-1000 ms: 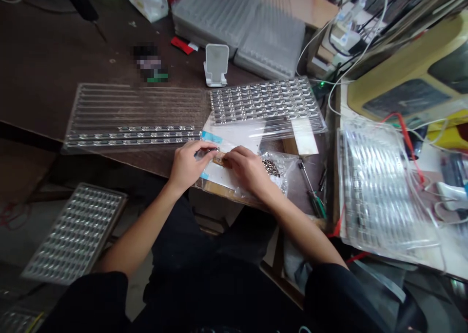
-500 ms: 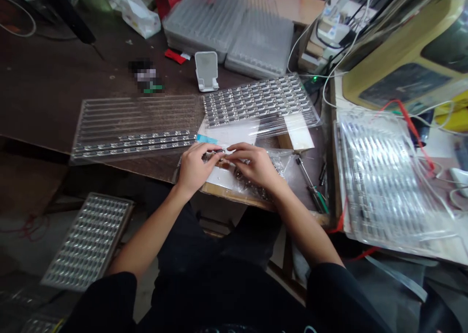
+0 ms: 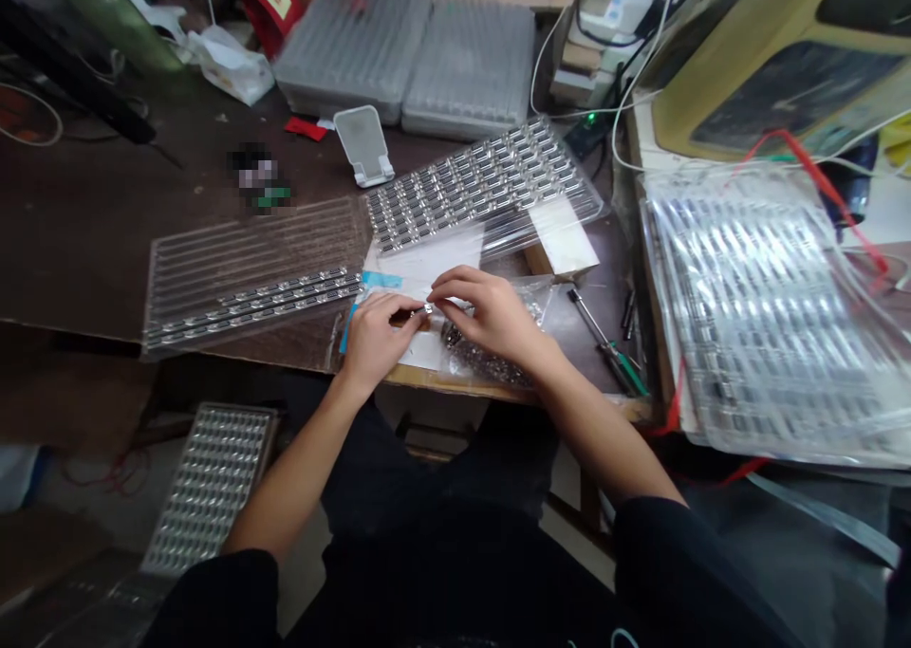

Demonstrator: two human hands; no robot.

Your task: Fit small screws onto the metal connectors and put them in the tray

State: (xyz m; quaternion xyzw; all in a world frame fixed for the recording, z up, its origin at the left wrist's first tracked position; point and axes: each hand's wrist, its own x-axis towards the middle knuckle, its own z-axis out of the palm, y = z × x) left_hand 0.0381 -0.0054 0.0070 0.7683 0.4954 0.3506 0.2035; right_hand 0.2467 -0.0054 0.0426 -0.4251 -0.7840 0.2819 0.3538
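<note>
My left hand [image 3: 376, 342] pinches a small metal-and-black connector [image 3: 427, 309] between thumb and fingertips, over a white sheet at the table's front edge. From the right, my right hand [image 3: 488, 314] has its thumb and forefinger drawn together at the connector's end; whatever lies between those tips is too small to make out. Under the right hand is a clear plastic bag [image 3: 491, 363] of small metal parts. A clear grooved tray [image 3: 249, 235] with a few rows of similar connectors lies to the left. A fuller connector tray [image 3: 484, 178] sits beyond the hands.
A screwdriver [image 3: 604, 344] with a green handle lies right of the bag, near a small white box [image 3: 564, 240]. A white phone stand [image 3: 364, 145] and stacked clear trays [image 3: 348, 50] are behind. More bagged trays [image 3: 769, 316] lie right; another filled tray [image 3: 213, 482] sits low left.
The view has shifted and turned slightly. My right fingertips have risen a little from the left hand's fingertips, and more of the connector shows between them.
</note>
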